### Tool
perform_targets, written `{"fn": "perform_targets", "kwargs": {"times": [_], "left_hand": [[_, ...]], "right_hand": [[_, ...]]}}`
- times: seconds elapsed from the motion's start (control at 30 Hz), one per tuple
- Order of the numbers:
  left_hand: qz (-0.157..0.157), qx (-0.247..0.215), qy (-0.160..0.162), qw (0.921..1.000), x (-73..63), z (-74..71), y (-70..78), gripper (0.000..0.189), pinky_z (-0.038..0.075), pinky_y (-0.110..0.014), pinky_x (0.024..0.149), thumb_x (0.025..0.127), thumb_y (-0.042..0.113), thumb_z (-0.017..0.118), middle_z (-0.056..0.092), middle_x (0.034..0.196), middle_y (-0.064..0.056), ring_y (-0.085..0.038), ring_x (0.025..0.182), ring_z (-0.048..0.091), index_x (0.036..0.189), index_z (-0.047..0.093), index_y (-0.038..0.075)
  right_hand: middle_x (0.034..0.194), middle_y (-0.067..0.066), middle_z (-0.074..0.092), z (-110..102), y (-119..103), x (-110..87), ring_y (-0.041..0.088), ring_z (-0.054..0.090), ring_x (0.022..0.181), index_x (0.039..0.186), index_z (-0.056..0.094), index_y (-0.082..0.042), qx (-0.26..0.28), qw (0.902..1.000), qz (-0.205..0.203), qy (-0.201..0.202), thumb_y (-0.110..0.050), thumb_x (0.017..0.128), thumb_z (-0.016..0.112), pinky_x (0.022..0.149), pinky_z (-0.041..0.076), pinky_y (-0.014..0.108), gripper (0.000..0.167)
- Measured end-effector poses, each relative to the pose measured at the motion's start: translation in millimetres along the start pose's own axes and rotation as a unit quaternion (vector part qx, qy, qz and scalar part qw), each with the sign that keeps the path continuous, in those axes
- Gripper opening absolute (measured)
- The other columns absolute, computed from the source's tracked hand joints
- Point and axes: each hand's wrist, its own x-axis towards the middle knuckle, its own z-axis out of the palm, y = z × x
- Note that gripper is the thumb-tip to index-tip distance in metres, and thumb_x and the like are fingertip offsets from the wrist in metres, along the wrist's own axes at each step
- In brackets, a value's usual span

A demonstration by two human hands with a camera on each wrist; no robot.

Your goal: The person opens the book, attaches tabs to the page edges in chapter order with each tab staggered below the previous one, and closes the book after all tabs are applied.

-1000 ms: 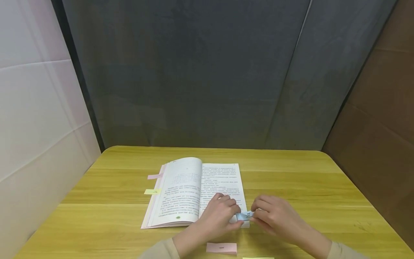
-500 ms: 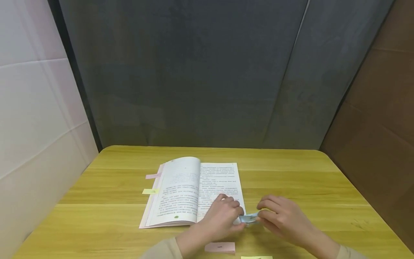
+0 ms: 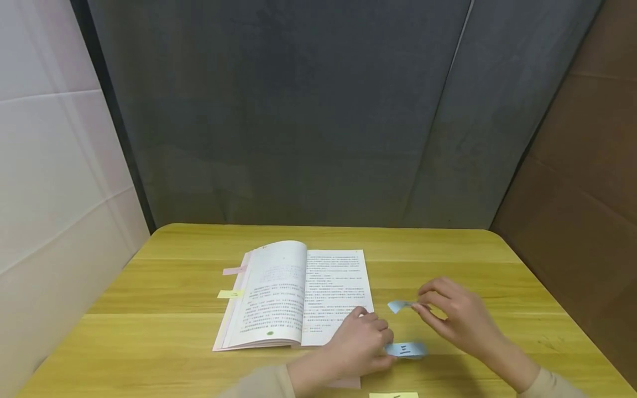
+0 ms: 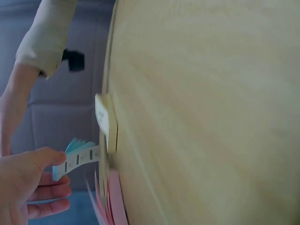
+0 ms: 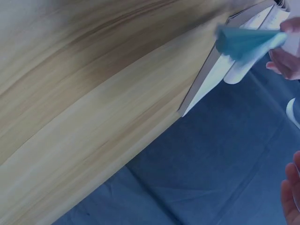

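Just off the book's lower right corner, my left hand [image 3: 362, 344] pinches a pad of blue sticky notes [image 3: 407, 350] by its left end. In the left wrist view, the pad's sheets [image 4: 80, 158] fan apart beyond the thumb. My right hand [image 3: 458, 315] is raised to the right of the pad, its thumb and index finger pinching a single blue sticky note [image 3: 398, 305] that is apart from the pad. An open book [image 3: 338, 287] lies beyond the left hand, which overlaps its right page's lower corner.
A pink sticky tab [image 3: 233, 271] and a yellow one [image 3: 229, 294] stick out from the book's left edge. Near the front lie a pink pad [image 3: 352, 382], partly behind the left forearm, and a yellow pad [image 3: 393, 395]. A dark curtain [image 3: 298, 110] stands behind the table.
The right hand has pulled a blue note off the pad and lifted it up and to the right. The left hand has shifted slightly right with the pad, off the book's corner.
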Motion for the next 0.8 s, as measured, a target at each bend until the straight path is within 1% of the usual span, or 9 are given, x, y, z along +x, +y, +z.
{"fn": "perform_targets", "kwargs": {"times": [0.07,0.13,0.23,0.3,0.43,0.6,0.7,0.8], "left_hand": [[0.013,0.01,-0.013,0.9998,5.1,1.8,6.8,0.025,0.036,-0.022,0.063,0.073,0.049,0.059,0.045,0.063,0.015,-0.003,0.058,0.041,0.065,0.056,0.025],[0.022,0.015,-0.034,0.9991,10.2,4.3,12.8,0.026,0.034,-0.021,0.062,0.074,0.049,0.057,0.044,0.062,0.015,-0.004,0.057,0.039,0.065,0.055,0.025],[0.028,0.018,-0.068,0.9972,16.7,8.4,19.4,0.025,0.032,-0.021,0.06,0.075,0.049,0.056,0.042,0.062,0.015,-0.004,0.057,0.037,0.066,0.054,0.026],[0.029,0.022,-0.082,0.9959,19.9,11.6,22.7,0.025,0.03,-0.021,0.057,0.076,0.049,0.056,0.041,0.061,0.014,-0.005,0.056,0.036,0.066,0.053,0.026],[0.028,0.029,-0.092,0.995,23.0,16.6,27.4,0.025,0.025,-0.021,0.051,0.074,0.048,0.057,0.04,0.06,0.013,-0.006,0.053,0.034,0.063,0.052,0.026],[0.025,0.033,-0.099,0.9942,23.0,19.3,30.9,0.025,0.022,-0.022,0.05,0.073,0.048,0.058,0.041,0.06,0.013,-0.006,0.053,0.034,0.063,0.052,0.026],[0.024,0.034,-0.11,0.9931,22.5,19.8,32.3,0.024,0.025,-0.022,0.052,0.073,0.048,0.059,0.043,0.061,0.013,-0.006,0.055,0.036,0.064,0.054,0.027],[0.023,0.036,-0.122,0.9916,21.7,20.6,33.1,0.022,0.031,-0.024,0.057,0.072,0.048,0.059,0.045,0.064,0.013,-0.006,0.058,0.04,0.067,0.056,0.027]], "right_hand": [[0.081,-0.005,0.057,-1,2,-1.4,0.009,0.053,0.072,0.071,0.061,-0.017,-0.006,0.9999,0.009,-0.003,-0.032,0.087,0.052,0.056,0.044,0.019,0.024],[0.082,-0.006,0.057,-1,4,-2.7,0.009,0.053,0.073,0.072,0.061,-0.017,-0.011,0.9998,0.016,-0.005,-0.033,0.087,0.051,0.056,0.044,0.019,0.024],[0.082,-0.007,0.057,0,5,-4.4,0.008,0.052,0.072,0.072,0.062,-0.018,-0.017,0.9996,0.024,-0.008,-0.033,0.087,0.052,0.055,0.043,0.019,0.023],[0.083,-0.007,0.057,0,6,-5.6,0.008,0.052,0.072,0.073,0.062,-0.018,-0.016,0.9993,0.031,-0.013,-0.033,0.086,0.053,0.055,0.043,0.019,0.022],[0.082,-0.005,0.058,2,7,-8.7,0.01,0.053,0.072,0.074,0.062,-0.017,-0.013,0.9979,0.055,-0.031,-0.032,0.085,0.057,0.055,0.044,0.021,0.019],[0.081,-0.007,0.057,7,10,-10.3,0.01,0.052,0.072,0.072,0.062,-0.017,-0.016,0.9953,0.081,-0.05,-0.029,0.081,0.061,0.054,0.044,0.022,0.015],[0.079,-0.008,0.055,12,11,-9.2,0.009,0.051,0.071,0.071,0.06,-0.018,-0.024,0.9938,0.093,-0.056,-0.027,0.078,0.064,0.052,0.043,0.022,0.012],[0.078,-0.009,0.055,17,11,-6.9,0.008,0.05,0.069,0.071,0.06,-0.017,-0.031,0.9927,0.103,-0.053,-0.023,0.073,0.067,0.05,0.042,0.021,0.01]]}}
